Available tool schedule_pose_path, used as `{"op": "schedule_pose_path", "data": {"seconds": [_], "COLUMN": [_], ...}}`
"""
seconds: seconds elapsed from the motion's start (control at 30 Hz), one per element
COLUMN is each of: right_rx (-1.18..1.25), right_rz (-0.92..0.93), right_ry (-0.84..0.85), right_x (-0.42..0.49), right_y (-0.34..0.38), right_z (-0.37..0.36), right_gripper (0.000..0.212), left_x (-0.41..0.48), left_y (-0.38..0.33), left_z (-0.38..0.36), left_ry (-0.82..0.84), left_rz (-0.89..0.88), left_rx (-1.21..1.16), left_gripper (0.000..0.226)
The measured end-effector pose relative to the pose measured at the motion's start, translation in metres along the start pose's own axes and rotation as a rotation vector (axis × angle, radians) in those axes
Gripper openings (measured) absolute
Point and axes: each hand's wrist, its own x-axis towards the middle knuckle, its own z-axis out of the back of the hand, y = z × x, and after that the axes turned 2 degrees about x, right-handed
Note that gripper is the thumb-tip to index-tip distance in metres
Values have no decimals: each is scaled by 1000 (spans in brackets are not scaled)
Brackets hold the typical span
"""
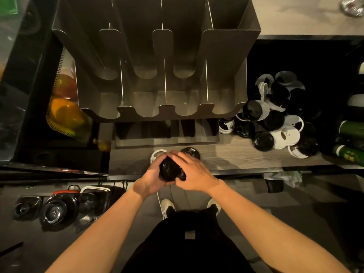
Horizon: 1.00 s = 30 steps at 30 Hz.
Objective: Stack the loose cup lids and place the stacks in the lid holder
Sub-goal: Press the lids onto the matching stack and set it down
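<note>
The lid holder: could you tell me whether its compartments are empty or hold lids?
Empty: each visible slot of the lid holder shows bare metal; left hand and right hand grip the black lid stack.

Black and white lids (pixel 275 119)

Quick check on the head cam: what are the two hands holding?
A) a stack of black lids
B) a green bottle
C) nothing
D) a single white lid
A: the left hand and right hand both curl round a stack of black lids, held in a two-handed grip over the counter edge in front of the lid holder.
</note>
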Motion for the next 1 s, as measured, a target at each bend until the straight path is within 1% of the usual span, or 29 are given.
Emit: {"op": "schedule_pose_path", "data": {"seconds": [0.1, 0.17, 0.27, 0.33, 0.43, 0.53, 0.6, 0.67, 0.77, 0.83, 0.87, 0.93, 0.97, 1.0], "right_rx": [-6, 4, 31, 34, 45, 71, 129, 229, 378, 353, 328, 290, 275, 250], "right_rz": [11, -15, -65, -85, -110, -150, -228, -350, -495, -508, -507, -474, -410, -328], "right_ry": [-34, -55, -11, 15, -17, -58, -104, -114, -4, 48, 14, -135, -184, -179], "right_x": [2, 1, -2, -3, -4, -6, -8, -8, -5, -2, -1, -2, -2, -3], "right_y": [-2, -5, -8, -6, -6, -3, -2, 0, 7, 13, 15, 18, 18, 17], "right_z": [4, 5, 6, 5, 4, 6, 4, 3, 7, 8, 6, 2, 1, 1], "right_gripper": [87, 85, 90, 91, 89, 89, 87, 79, 71, 71, 76, 87, 88, 86], "left_x": [0, -2, -5, -6, -6, -8, -8, -9, -12, -14, -13, -12, -11, -10], "left_y": [-2, -3, -3, -3, -4, -6, -5, -3, 0, 1, 2, 2, 3, 4], "left_z": [0, 1, 1, 0, -1, -1, -1, 0, -3, -7, -10, -12, -13, -14], "left_ry": [8, 28, 74, 70, 78, 68, 58, 37, 53, 59, 33, -29, -47, -49], "left_rz": [7, -2, 4, 5, 3, -4, -30, -89, -137, -129, -131, -134, -129, -115], "left_rx": [19, 7, -31, -11, 60, 73, 60, 74, 85, 72, 53, 7, -11, -36], "left_gripper": [46, 49, 50, 49, 53, 59, 65, 62, 50, 46, 44, 44, 48, 52]}}
